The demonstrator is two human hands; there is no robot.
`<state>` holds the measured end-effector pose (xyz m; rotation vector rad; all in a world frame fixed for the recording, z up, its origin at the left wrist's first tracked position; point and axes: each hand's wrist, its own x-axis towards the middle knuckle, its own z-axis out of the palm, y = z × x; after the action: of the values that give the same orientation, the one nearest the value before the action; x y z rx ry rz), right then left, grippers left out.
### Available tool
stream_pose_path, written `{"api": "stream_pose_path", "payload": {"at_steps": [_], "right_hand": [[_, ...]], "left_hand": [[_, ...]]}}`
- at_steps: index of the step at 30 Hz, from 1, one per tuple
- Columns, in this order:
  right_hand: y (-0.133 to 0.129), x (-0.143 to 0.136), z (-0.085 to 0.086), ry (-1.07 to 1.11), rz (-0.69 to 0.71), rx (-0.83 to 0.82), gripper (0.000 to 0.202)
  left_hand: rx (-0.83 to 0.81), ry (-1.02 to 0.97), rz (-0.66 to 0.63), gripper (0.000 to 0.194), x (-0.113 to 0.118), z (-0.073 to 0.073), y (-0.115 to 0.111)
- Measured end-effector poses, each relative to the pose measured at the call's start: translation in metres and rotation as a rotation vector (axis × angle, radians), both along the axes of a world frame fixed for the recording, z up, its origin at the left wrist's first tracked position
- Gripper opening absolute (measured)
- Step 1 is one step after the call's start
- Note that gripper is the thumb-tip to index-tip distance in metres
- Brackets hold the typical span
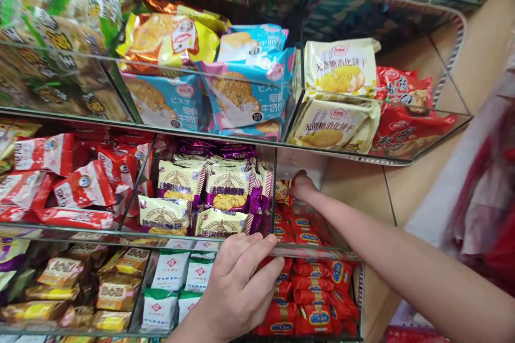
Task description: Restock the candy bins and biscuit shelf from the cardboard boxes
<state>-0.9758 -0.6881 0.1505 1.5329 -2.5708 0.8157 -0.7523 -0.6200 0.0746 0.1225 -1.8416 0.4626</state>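
Red-and-gold packet point(283, 192), right of French Biscuits packs point(228, 185); your right hand point(304, 187) touches it, can't tell if gripping. Your left hand point(243, 281) below those packs, fingers loosely spread.

The packet point(283, 192) at my right hand point(302, 186) had glossy plastic film; the front edge of the shelf point(132, 237) looked smooth, transparent and shiny; by its right corner, red packets point(304, 223) wore slick plastic wrappers.
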Motion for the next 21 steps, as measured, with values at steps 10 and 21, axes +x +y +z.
{"api": "stream_pose_path", "payload": {"at_steps": [10, 21], "right_hand": [[-0.004, 0.0, -0.004, 0.234, 0.017, 0.214, 0.028], [0.135, 0.051, 0.018, 0.533, 0.3, -0.123, 0.029]], "left_hand": [[-0.034, 0.035, 0.03, 0.022, -0.007, -0.007, -0.005], [-0.048, 0.008, 0.026, 0.018, -0.009, -0.011, -0.004]]}}
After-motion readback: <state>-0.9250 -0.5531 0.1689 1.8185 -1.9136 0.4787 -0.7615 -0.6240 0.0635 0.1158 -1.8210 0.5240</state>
